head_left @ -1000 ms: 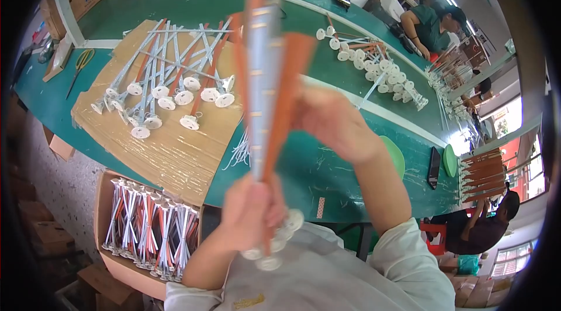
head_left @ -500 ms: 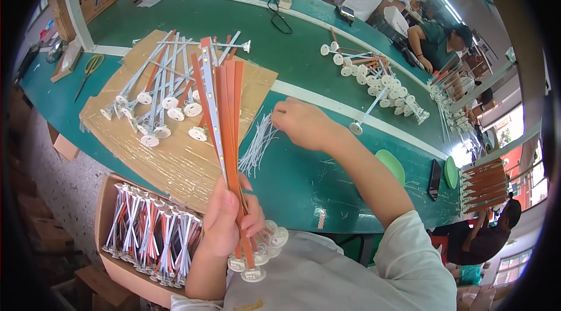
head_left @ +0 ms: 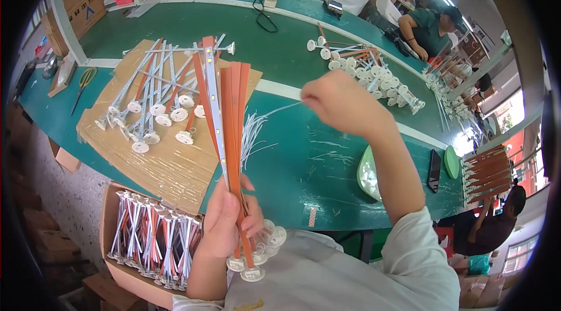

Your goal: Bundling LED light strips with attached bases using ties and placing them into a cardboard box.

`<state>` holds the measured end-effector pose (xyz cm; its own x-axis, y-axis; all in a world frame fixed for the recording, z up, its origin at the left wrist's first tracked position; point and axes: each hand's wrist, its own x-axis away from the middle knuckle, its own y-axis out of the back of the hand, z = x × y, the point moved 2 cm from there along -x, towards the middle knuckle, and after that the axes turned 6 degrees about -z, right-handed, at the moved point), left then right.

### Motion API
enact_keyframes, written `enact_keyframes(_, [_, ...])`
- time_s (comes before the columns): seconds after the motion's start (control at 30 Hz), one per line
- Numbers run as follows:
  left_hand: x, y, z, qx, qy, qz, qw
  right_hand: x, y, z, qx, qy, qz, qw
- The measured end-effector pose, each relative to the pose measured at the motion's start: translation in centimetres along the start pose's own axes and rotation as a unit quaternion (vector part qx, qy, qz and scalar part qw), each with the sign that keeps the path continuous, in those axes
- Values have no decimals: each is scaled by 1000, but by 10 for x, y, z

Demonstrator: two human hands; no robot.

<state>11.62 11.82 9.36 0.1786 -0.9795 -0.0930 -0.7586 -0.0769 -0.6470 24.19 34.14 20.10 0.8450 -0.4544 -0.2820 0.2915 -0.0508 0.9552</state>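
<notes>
My left hand (head_left: 229, 217) is closed around an upright bundle of LED strips (head_left: 235, 118). Most of the strips show orange-red backs, and one shows a white face with small yellowish LEDs. Below my fist, their round whitish end caps (head_left: 252, 274) hang over my lap. Farther right, my right hand (head_left: 347, 103) pinches the end of a thin white tie (head_left: 284, 109). That tie stretches from my fingertips to a loose pile of similar white ties (head_left: 251, 132) on the green table, just right of the bundle.
A cardboard sheet (head_left: 158, 176) at left bears several loose strips. In front of it, an open carton (head_left: 134, 283) holds tied bundles. Scissors (head_left: 86, 83) lie far left. More capped strips (head_left: 374, 80), a green dish (head_left: 360, 173) and a black phone (head_left: 434, 170) are to the right. A co-worker (head_left: 429, 27) sits beyond.
My right hand has moved right, away from the pile, drawing out a white tie. My left hand and the bundle keep nearly the same place. The view has shifted slightly.
</notes>
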Motion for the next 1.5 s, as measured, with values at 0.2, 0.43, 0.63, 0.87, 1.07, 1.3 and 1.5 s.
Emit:
enact_keyframes(0.2, [-11, -34, 8, 63, 96, 68, 991, 94, 27, -5, -64, -177, -246, 951])
enact_keyframes(0.43, [-29, -62, 34, 59, 167, 128, 976, 138, 27, 51, -81, -77, -165, 980])
enact_keyframes(0.63, [-32, -67, 51, 55, 170, 162, 971, 159, 24, 52, -187, -33, -172, 967])
enact_keyframes(0.87, [-30, -88, 58, -354, -41, 119, 927, 156, 46, 71, -155, 132, -232, 951])
enact_keyframes(1.07, [-40, -102, 46, -530, -52, 129, 836, 158, 40, 67, 50, 251, -97, 962])
enact_keyframes(1.3, [-32, -88, 57, -323, 74, 191, 924, 178, 15, 43, -225, 93, -318, 916])
enact_keyframes(1.5, [-36, -110, 70, 4, 143, 125, 982, 189, -6, 31, -344, -14, -350, 871])
